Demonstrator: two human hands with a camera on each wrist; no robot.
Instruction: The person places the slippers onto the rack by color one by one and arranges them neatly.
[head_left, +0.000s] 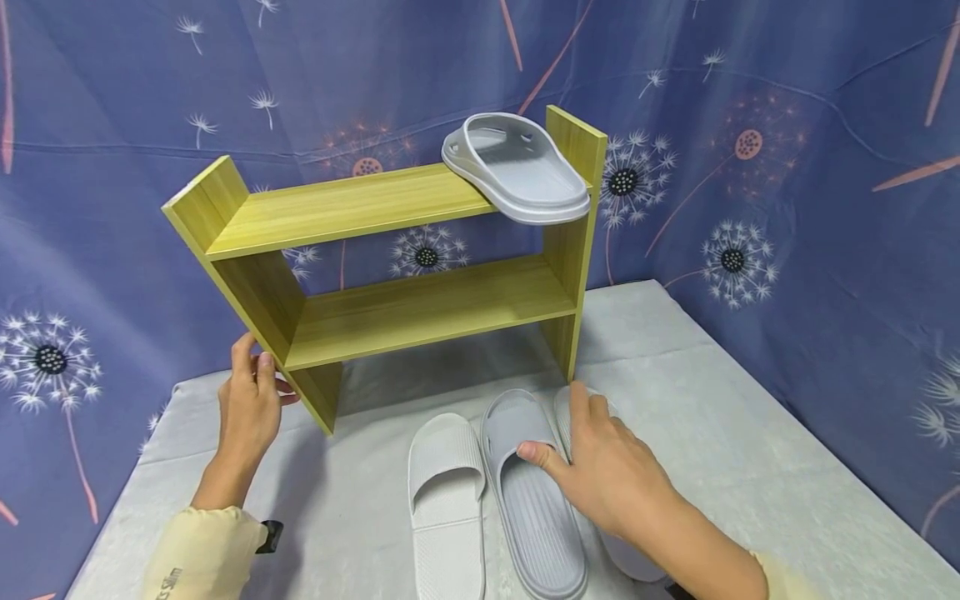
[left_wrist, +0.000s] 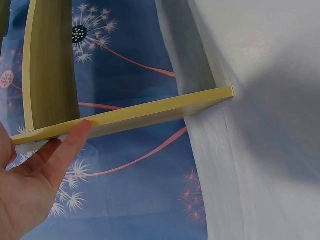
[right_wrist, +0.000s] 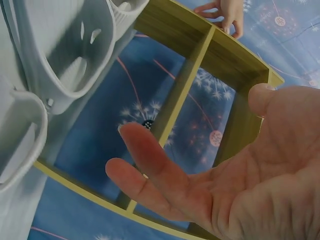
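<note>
Fingers of the bare right hand [head_left: 615, 471] were extended and spread, thumb well apart, holding nothing, above a grey closed-toe plastic slipper [head_left: 534, 504] and a pale slipper [head_left: 633, 560] mostly hidden beneath. Left hand [head_left: 249, 412]: fingers bent against the outer side of a yellow wood-grain rack [head_left: 427, 312]; could not tell whether they pinched its panel. Rack stood near the back edge of the desk [head_left: 720, 417], which was covered in pale grey cloth; a light-grey plastic clog [head_left: 525, 171] sat at the top shelf's right end, overhanging its front edge. Judged step: rack being steadied, a desk slipper being chosen for it. Next move probably called for closing the right fingers on the grey slipper and lifting it. Count: one rack, two shelves; footwear four, one shelved, three on the desk, including a white ribbed slipper [head_left: 447, 500] leftmost.
</note>
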